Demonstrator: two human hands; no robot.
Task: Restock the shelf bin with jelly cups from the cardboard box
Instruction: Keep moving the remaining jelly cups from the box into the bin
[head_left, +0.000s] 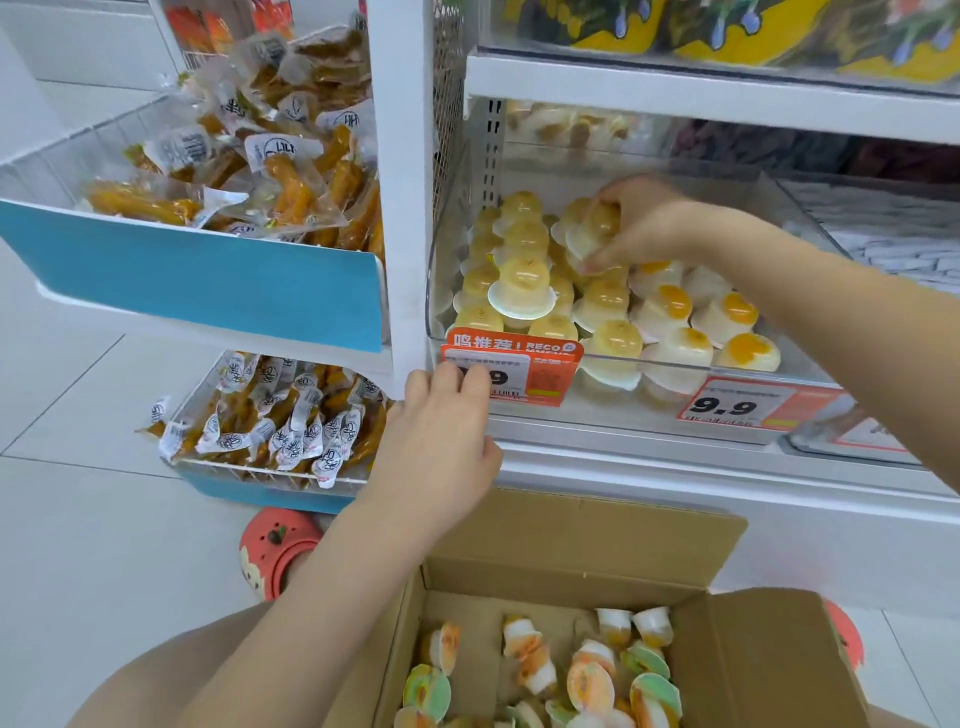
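A clear plastic shelf bin (691, 370) holds many jelly cups (522, 288), stacked upside down, yellow at the left and white with orange centres at the right. My right hand (647, 223) reaches into the bin and grips one yellow jelly cup (595, 231) above the pile. My left hand (441, 436) hovers in front of the bin's orange price tag (514, 358), fingers loosely curled, holding nothing. Below, an open cardboard box (587, 540) on my lap contains several more jelly cups (589, 670) lying loose.
To the left stand two blue-fronted bins (208, 280) of packaged yellow snack sticks. A white upright post (402, 182) separates them from the jelly shelf. A second price tag (737, 405) reads 9.9. White floor tiles lie at the left.
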